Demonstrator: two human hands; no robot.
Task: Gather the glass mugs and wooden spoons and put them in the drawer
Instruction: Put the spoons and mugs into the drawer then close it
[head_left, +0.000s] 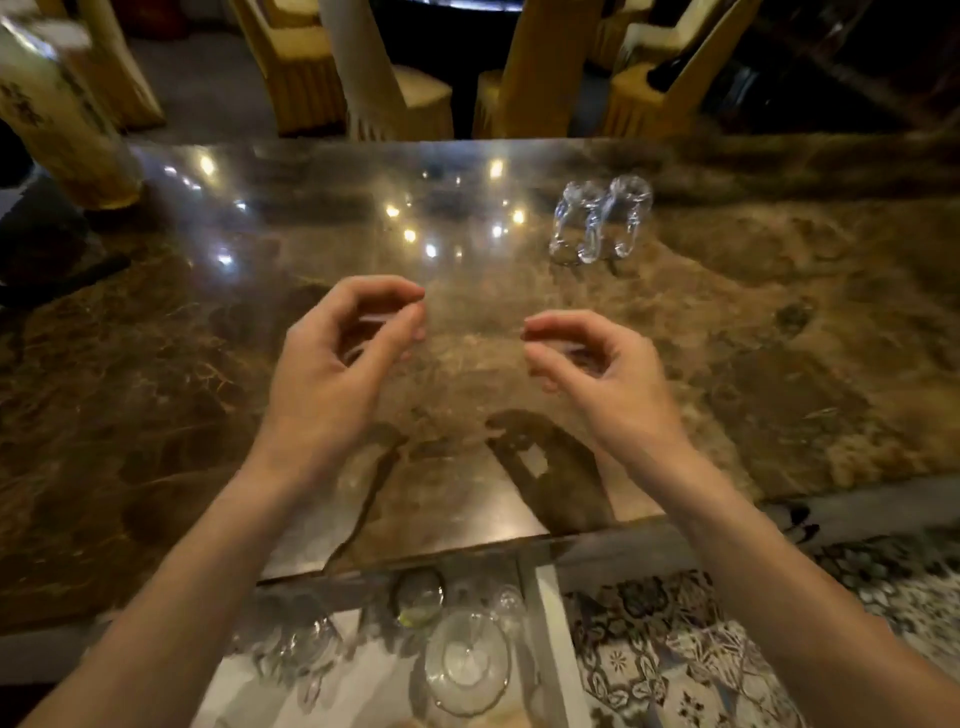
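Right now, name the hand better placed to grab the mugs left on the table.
Right hand: the two glass mugs stand on its side, beyond it, and it is empty. The left hand would have to cross over.

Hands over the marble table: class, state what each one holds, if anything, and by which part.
Nothing is held. The left hand and right hand hover, fingers curled but empty, short of the two glass mugs on the table.

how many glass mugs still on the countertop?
2: both glass mugs stand side by side, touching, far right of the marble countertop. Drawer glassware is too blurred to identify.
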